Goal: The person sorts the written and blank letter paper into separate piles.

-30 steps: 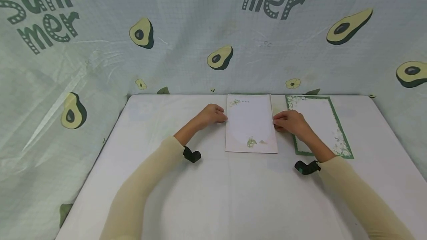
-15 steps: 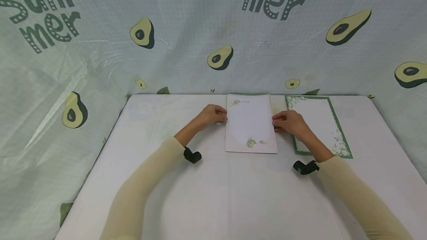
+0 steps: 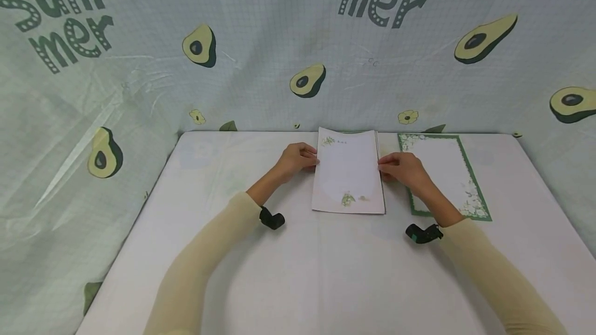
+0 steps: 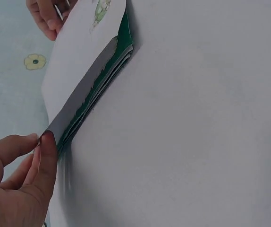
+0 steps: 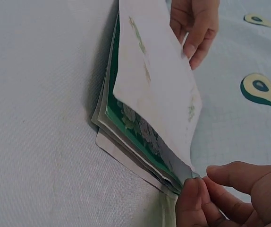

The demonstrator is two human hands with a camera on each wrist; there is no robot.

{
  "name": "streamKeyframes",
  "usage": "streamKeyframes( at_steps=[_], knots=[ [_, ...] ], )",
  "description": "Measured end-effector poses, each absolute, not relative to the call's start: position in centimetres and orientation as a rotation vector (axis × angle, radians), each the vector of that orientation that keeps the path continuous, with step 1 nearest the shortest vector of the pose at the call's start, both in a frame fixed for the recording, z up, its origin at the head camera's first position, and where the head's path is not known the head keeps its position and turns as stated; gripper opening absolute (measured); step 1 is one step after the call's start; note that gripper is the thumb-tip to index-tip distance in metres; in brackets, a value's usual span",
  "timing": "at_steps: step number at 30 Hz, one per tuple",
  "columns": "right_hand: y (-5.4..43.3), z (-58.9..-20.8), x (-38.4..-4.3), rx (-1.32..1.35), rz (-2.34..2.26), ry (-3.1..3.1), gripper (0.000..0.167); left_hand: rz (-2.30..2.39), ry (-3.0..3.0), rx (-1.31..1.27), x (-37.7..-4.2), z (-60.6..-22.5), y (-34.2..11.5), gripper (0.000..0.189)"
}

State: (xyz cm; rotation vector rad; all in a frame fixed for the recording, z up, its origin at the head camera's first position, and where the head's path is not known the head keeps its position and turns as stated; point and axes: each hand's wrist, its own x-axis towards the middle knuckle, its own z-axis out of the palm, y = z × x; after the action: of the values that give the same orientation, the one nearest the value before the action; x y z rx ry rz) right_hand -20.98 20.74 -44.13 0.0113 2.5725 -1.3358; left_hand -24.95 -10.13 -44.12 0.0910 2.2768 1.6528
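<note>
A pale pink sheet of paper [image 3: 348, 169] with small green sprigs lies at the top of a stack, lifted a little off it. My left hand [image 3: 298, 157] pinches its left edge between thumb and fingers. At the opposite edge, my right hand [image 3: 404, 169] pinches the same sheet. Under it, the right wrist view shows a green-bordered sheet [image 5: 145, 144] with printed flowers, above several more sheets. The raised sheet bows between the two hands, as the left wrist view also shows with the gap above the green border [image 4: 125, 35].
A separate green-bordered sheet [image 3: 435, 169] with white flowers lies right of the stack, partly under my right forearm. The white table [image 3: 298, 273] meets a hanging avocado-print cloth [image 3: 261, 40] at the back. Black wrist cameras hang below both sleeves.
The top pink sheet has come up off the stack and shifted slightly left, its far edge now curved. Both hands have risen slightly with it.
</note>
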Motion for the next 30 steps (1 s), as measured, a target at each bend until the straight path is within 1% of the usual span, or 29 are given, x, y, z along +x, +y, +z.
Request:
streamKeyframes(
  at_steps=[6,12,17,23,26,30],
  knots=[
    [20.6,-44.2,-21.1,0.054,-1.495,2.475,0.036,1.794,2.178,0.065,-25.0,-44.7,-10.1,0.030],
    [20.4,-44.5,-21.2,0.135,-1.690,2.306,0.045,1.854,2.158,0.038,-25.2,-45.3,-9.9,0.026],
    [20.2,-44.6,-21.2,0.186,-1.711,2.333,0.051,1.919,2.101,0.004,-25.3,-45.6,-9.9,0.027],
    [20.1,-45.0,-21.1,0.202,-1.787,2.381,0.044,2.003,2.046,-0.006,-25.5,-45.7,-10.2,0.027],
    [20.1,-45.0,-20.9,0.176,-1.893,2.356,0.039,2.043,2.022,-0.002,-25.4,-45.5,-10.4,0.027],
    [20.0,-44.9,-20.8,0.133,-2.038,2.284,0.037,2.112,1.992,-0.005,-25.4,-45.5,-10.8,0.028]
  ],
)
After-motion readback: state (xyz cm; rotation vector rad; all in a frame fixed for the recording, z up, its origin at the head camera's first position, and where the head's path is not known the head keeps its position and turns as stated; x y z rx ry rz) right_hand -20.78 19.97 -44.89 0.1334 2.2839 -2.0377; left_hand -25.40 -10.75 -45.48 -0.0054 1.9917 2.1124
